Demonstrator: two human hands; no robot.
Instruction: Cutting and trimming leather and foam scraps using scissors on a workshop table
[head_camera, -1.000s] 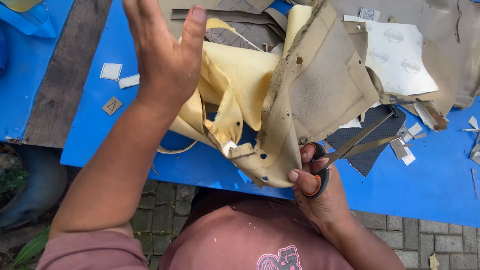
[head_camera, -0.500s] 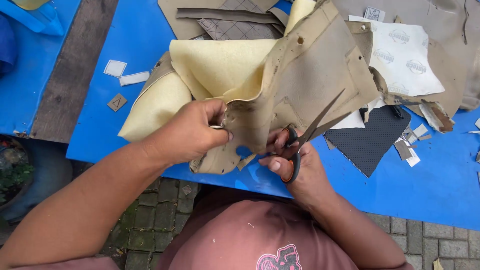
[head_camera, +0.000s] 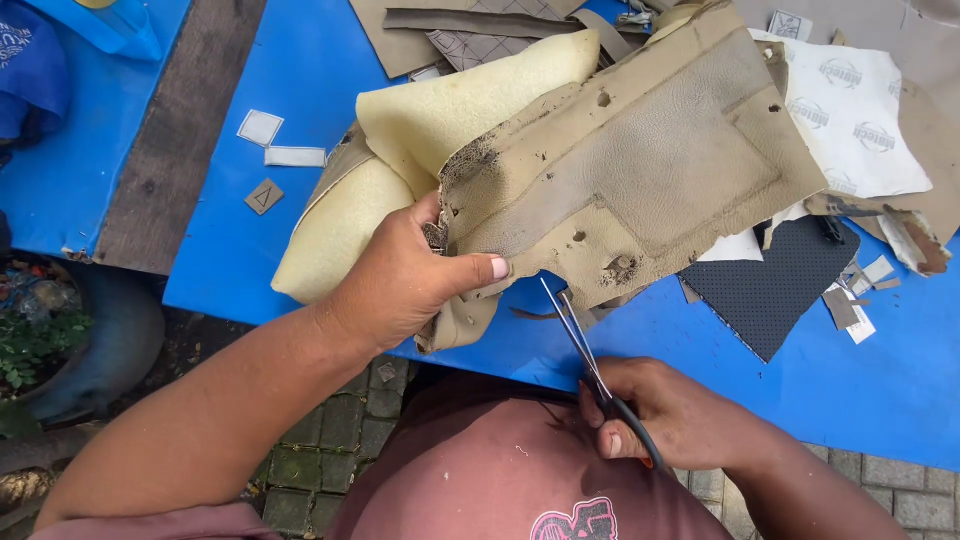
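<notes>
Worktop (head_camera: 300, 120) blue, over brick paving; left hand (head_camera: 400, 285) clenched on one tan leather piece (head_camera: 640, 170), right hand (head_camera: 670, 415) grasping one pair of scissors (head_camera: 585, 345).

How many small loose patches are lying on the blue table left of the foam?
3: a white square patch, a white oblong patch right of it, and a tan square patch below. The foam may hide more.

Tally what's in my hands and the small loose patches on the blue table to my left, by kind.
Tan leather panel, in the left hand: 1
Scissors, in the right hand: 1
White patches: 2
Grey patch: 1
Total: 5
</notes>
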